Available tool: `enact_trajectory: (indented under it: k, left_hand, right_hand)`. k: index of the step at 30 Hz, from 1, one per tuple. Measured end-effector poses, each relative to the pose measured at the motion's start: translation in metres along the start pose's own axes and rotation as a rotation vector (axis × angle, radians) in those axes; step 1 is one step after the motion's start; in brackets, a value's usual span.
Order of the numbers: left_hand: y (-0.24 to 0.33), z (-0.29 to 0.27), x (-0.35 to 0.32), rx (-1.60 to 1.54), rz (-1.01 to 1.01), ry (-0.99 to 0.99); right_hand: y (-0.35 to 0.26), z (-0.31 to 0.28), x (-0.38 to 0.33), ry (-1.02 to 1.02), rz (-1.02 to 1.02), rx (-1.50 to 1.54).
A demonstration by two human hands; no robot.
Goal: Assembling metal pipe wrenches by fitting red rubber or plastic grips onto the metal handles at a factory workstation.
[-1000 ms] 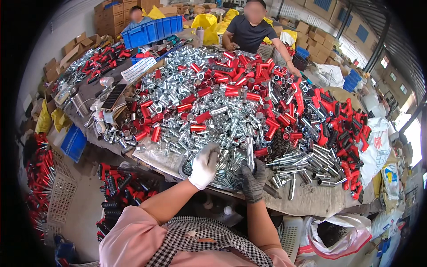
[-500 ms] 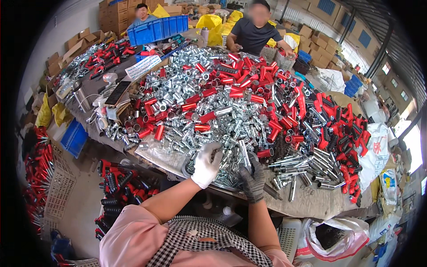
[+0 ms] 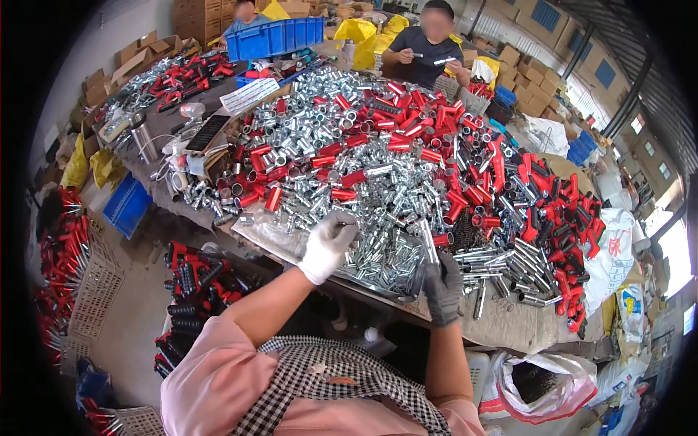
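My right hand (image 3: 441,291), in a grey glove, is closed around the lower end of a shiny metal tube (image 3: 429,241) that stands up from the grip, tilted slightly left. In a white glove, my left hand (image 3: 324,245) hovers over the near edge of a heap of small metal parts (image 3: 387,254). Its thumb and fingers are pinched together, and whatever is between them is too small to make out. The small parts lie in a shallow tray between my two hands. Beside my right hand is a pile of longer metal tubes (image 3: 512,269).
Red sleeves (image 3: 352,178) and silver fittings (image 3: 309,123) cover the table's middle. Red and black handles (image 3: 556,211) are piled at right. Below the table edge stand an open white sack (image 3: 542,421) and crates of handles (image 3: 98,298). Across the table, a person (image 3: 432,51) holds metal pieces.
My right hand has shifted a little right and nearer my body with the tube. My left hand's fingers have drawn into a pinch. The person opposite has raised both hands.
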State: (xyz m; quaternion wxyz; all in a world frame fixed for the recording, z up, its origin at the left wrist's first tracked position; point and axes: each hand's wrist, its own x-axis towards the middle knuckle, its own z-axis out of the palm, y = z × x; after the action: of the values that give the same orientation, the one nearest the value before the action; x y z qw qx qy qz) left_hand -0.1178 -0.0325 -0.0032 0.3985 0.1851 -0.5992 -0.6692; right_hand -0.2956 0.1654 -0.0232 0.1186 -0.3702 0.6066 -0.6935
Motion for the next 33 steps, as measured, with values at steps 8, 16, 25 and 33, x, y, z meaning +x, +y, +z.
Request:
enact_trajectory:
  k: [8, 16, 25, 33]
  left_hand:
    - [0.050, -0.024, -0.034, 0.147, -0.023, -0.458]
    - [0.060, -0.011, -0.061, 0.525, 0.349, -0.749]
    - [0.041, -0.006, -0.075, 0.808, 0.516, -0.891]
    - [0.057, 0.009, -0.073, 1.040, 0.313, -1.136]
  right_hand:
    - [-0.058, -0.019, -0.038, -0.382, 0.013, -0.346]
    - [-0.064, 0.004, -0.069, -0.486, 0.202, -0.162]
    - [-0.086, 0.022, -0.073, -0.609, 0.275, -0.044]
    - [-0.056, 0.015, -0.086, -0.690, 0.118, -0.290]
